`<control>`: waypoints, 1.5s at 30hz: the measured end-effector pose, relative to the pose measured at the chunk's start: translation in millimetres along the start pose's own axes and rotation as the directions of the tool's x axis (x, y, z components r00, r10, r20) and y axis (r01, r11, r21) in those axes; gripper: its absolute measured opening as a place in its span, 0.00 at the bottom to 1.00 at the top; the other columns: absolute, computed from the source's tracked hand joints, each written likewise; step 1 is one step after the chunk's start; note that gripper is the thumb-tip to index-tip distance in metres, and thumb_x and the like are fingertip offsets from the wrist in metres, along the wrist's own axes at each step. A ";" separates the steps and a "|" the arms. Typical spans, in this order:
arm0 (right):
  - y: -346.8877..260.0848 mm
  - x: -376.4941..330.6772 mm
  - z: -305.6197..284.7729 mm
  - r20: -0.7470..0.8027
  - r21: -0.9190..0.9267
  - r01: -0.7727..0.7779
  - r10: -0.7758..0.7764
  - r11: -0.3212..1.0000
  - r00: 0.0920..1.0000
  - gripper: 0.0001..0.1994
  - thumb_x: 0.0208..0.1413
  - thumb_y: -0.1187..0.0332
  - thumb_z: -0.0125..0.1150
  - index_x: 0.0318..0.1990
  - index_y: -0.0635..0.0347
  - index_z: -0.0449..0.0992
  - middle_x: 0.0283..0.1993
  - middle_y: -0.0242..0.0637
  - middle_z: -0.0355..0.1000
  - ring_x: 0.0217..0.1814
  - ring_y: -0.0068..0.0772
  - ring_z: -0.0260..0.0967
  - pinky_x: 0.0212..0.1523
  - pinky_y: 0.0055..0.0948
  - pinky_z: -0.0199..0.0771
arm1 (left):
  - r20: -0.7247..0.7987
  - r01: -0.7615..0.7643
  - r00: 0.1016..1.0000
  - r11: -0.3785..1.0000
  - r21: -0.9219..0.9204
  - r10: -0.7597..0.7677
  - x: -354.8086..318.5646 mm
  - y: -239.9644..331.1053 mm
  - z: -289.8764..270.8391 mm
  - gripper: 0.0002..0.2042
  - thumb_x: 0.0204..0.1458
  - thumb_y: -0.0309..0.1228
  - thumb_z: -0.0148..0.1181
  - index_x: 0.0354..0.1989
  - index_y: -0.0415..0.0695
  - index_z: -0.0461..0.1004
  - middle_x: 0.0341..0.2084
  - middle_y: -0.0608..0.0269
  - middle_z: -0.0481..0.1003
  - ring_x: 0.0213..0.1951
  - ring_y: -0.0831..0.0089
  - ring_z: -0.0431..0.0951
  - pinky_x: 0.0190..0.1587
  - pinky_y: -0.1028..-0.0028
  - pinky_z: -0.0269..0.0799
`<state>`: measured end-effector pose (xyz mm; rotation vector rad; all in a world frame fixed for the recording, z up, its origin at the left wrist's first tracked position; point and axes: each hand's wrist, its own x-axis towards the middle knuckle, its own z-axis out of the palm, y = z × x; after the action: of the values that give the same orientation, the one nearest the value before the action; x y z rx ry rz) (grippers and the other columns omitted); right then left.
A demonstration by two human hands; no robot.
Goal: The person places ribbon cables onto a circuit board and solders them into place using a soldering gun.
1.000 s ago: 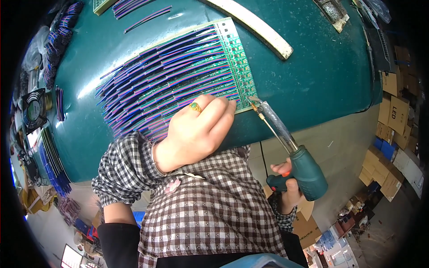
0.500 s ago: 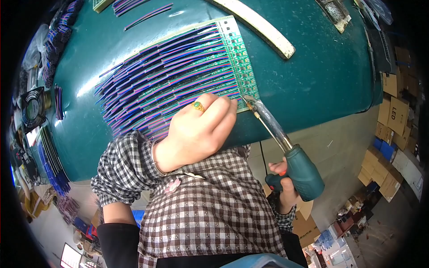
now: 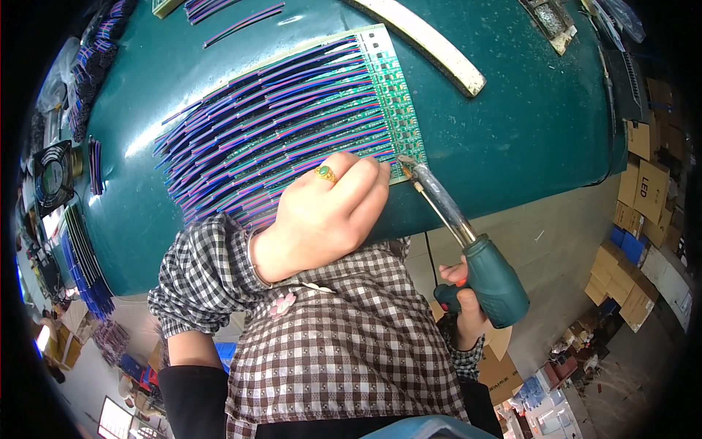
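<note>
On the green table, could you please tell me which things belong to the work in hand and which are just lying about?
In use:
- soldering gun, held in the right hand, tip at the board's edge
- green circuit board
- coloured wires lying across it, pressed by the left hand

Lying about:
- pale curved strip
- loose wires at the far edge
- small fan
- cardboard boxes
</note>
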<state>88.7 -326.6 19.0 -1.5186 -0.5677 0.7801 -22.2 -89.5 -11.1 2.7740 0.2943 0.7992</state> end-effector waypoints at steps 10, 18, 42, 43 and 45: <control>-3.2 0.8 0.8 -0.054 -0.024 0.041 -0.042 0.999 0.998 0.26 0.57 0.63 0.60 0.53 0.82 0.65 0.38 0.49 0.71 0.38 0.42 0.72 0.44 0.45 0.79 | 0.003 -0.006 1.000 1.000 0.008 0.006 -0.7 -0.1 -0.2 0.14 0.37 0.27 0.58 0.36 0.37 0.75 0.29 0.65 0.67 0.29 0.75 0.70 0.24 0.80 0.68; -9.3 1.9 1.9 -0.080 -0.080 -0.013 0.007 0.997 0.997 0.26 0.58 0.60 0.59 0.51 0.81 0.67 0.39 0.52 0.74 0.35 0.43 0.75 0.44 0.41 0.79 | 0.005 0.014 1.000 1.000 -0.005 -0.014 -0.4 -1.3 0.8 0.14 0.37 0.27 0.57 0.35 0.38 0.75 0.29 0.66 0.67 0.29 0.75 0.70 0.24 0.80 0.68; 1.1 -2.6 -4.9 -0.009 0.053 0.043 -0.042 0.998 0.999 0.27 0.59 0.64 0.58 0.55 0.82 0.62 0.38 0.49 0.70 0.39 0.42 0.72 0.46 0.46 0.78 | 0.070 -0.015 0.997 1.000 0.024 0.014 2.6 -0.1 -4.4 0.15 0.37 0.29 0.57 0.36 0.40 0.75 0.28 0.68 0.66 0.29 0.77 0.69 0.22 0.80 0.66; 0.5 -2.0 -4.7 -0.006 0.044 0.047 -0.047 0.998 0.999 0.27 0.59 0.63 0.59 0.55 0.82 0.62 0.38 0.49 0.70 0.39 0.42 0.72 0.47 0.47 0.78 | 0.064 -0.020 0.998 1.000 0.019 0.018 2.6 -0.6 -4.4 0.15 0.37 0.29 0.57 0.36 0.40 0.75 0.28 0.68 0.66 0.28 0.77 0.69 0.22 0.80 0.66; 0.1 -1.8 -4.0 -0.002 0.035 0.052 -0.052 0.998 0.999 0.27 0.59 0.63 0.59 0.55 0.82 0.61 0.38 0.49 0.70 0.38 0.42 0.72 0.47 0.47 0.78 | 0.058 -0.022 0.998 1.000 0.014 0.021 1.6 -1.9 -3.2 0.15 0.37 0.29 0.57 0.36 0.40 0.76 0.28 0.69 0.66 0.28 0.77 0.69 0.22 0.81 0.65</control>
<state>90.6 -330.6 19.1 -1.4668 -0.5878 0.7459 -22.8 -86.7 -8.2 2.8125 0.2603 0.7226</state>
